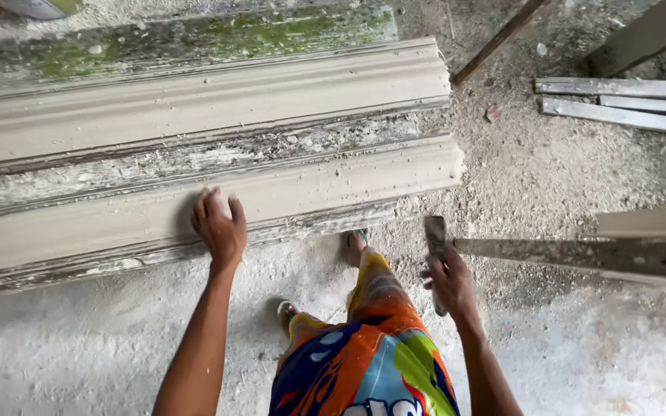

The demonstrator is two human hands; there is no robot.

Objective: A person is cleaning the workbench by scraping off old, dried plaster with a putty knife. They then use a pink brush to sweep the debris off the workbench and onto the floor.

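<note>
Moulded cornice lengths (pixel 194 100), pale grey and long, lie side by side on the dusty ground (pixel 580 347), reaching from the left edge of the view to about its middle. The nearer length (pixel 310 189) ends in a squared-off right end; a mossy, weathered strip (pixel 194 38) runs behind the far one. Crusted, flaking residue lines the gaps between them.

Loose grey battens (pixel 618 104) are stacked near the top right corner, and a long flat bar (pixel 580 258) stretches along the ground from the right edge towards the person's right side.

Bright patterned shorts (pixel 371 362) cover the person's legs, with one sandalled foot (pixel 356 240) just beside the nearer length's lower edge.

Left hand (pixel 221 227) rests flat on the face of the nearer length, fingers spread, gripping nothing. Right hand (pixel 450 281) is wrapped round the handle of a narrow flat tool (pixel 435 239), blade pointing up and away.

Judging from this, the moulded face looks soft or fresh enough to mark, so heavy palm pressure could dent the profile. The foot sits close under the casting's edge and could be caught if the piece shifts. Loose grit underfoot could also cause a slip.
</note>
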